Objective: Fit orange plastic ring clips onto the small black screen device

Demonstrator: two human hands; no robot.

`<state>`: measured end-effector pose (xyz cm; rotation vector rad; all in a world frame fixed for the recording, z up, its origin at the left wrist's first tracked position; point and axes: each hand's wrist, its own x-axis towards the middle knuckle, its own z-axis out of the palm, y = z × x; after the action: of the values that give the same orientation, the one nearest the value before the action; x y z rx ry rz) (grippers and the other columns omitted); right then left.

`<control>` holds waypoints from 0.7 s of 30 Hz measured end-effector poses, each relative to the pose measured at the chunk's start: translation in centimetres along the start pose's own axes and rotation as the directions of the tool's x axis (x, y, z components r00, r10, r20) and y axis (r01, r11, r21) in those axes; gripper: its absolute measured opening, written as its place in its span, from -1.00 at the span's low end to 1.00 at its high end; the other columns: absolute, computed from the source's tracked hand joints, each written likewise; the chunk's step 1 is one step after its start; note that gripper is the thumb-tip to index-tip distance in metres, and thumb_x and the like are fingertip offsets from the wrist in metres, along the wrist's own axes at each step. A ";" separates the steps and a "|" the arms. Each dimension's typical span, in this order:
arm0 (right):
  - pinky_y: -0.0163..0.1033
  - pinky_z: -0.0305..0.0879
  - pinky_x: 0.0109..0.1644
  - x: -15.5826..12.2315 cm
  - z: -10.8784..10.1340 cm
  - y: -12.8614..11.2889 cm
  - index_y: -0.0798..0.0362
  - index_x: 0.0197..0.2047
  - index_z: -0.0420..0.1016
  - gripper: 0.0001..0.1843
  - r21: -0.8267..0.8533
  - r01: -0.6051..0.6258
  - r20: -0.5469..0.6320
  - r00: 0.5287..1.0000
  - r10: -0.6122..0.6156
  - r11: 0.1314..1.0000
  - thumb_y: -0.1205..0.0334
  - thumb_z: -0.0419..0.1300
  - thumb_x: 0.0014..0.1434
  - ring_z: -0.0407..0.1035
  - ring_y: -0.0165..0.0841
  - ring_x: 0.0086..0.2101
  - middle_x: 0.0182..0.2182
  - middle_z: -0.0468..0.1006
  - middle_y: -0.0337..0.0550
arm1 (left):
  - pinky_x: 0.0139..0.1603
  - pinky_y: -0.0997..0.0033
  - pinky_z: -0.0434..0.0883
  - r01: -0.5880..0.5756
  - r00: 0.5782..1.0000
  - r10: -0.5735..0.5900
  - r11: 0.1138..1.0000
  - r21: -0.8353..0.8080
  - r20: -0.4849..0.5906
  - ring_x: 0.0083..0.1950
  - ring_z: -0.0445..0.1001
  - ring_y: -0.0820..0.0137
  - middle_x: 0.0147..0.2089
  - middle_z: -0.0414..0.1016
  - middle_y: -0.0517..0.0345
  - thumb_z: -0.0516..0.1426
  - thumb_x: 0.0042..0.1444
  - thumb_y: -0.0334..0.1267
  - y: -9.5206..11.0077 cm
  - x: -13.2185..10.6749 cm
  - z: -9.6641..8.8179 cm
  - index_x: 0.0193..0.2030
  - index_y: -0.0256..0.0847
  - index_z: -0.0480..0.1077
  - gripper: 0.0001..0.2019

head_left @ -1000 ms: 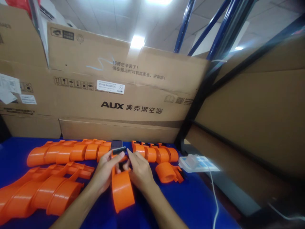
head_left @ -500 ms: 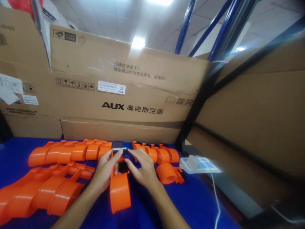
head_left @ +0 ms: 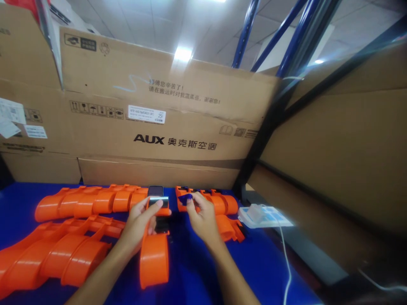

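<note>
In the middle of the head view my left hand (head_left: 140, 222) is closed around an orange plastic tape dispenser (head_left: 154, 259). Its round hub hangs down, and a toothed cutting edge over a black strip shows at the top, with my thumb pressed on it. To the right, my right hand (head_left: 201, 215) pinches a small dark blue piece (head_left: 185, 198) between thumb and fingers, apart from the dispenser. What that piece is I cannot make out.
More orange dispensers (head_left: 103, 201) stand in rows at the left, others (head_left: 227, 205) at the right back. A dark flat device (head_left: 156, 191) lies behind my hands. A white power strip (head_left: 265, 216) with a cable is at the right. Cardboard (head_left: 178, 114) walls the back.
My right hand has drawn away from the dispenser to the right, and the dark blue piece now shows in its fingers. The dispenser has shifted slightly left in view.
</note>
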<state>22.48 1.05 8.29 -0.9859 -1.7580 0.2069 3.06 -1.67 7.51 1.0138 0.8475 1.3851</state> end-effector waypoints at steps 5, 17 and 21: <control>-0.33 0.14 -0.41 0.0 -1.1 0.8 0.04 -0.53 0.34 -0.80 -0.173 0.032 0.392 0.919 0.039 0.984 0.44 0.16 0.08 0.30 -0.39 -0.49 -0.57 0.41 -0.29 | -0.65 0.57 0.16 -0.007 1.000 0.008 0.999 0.034 -0.010 -0.74 0.06 0.57 -0.78 0.13 0.42 0.29 0.08 0.00 -0.3 0.1 0.0 -0.33 -0.21 0.39 -0.68; -0.29 0.34 -0.31 0.0 -1.1 -0.2 0.03 -0.15 0.56 -0.85 -0.045 0.050 0.353 0.935 -0.031 0.998 0.31 0.16 0.27 0.42 -0.35 -0.40 -0.39 0.57 -0.19 | -0.66 0.59 0.11 -0.006 1.000 0.007 1.000 0.030 -0.025 -0.73 0.04 0.61 -0.74 0.19 0.38 0.29 0.06 0.05 -0.4 0.2 0.0 -0.32 -0.23 0.43 -0.65; -0.22 0.40 -0.22 -0.2 -0.4 -1.3 -0.03 0.19 0.44 -0.62 0.047 0.101 0.245 0.963 -0.109 0.994 0.21 0.18 0.32 0.43 -0.33 -0.33 -0.20 0.58 -0.11 | -0.68 0.59 0.14 0.011 1.000 -0.011 1.000 0.028 -0.005 -0.75 0.06 0.58 -0.77 0.15 0.41 0.31 0.02 0.08 -0.8 0.5 0.0 -0.27 -0.24 0.47 -0.61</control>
<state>22.18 -0.07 9.12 -0.8682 -2.0219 0.3017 3.32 -1.13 6.85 1.0264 0.8768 1.3700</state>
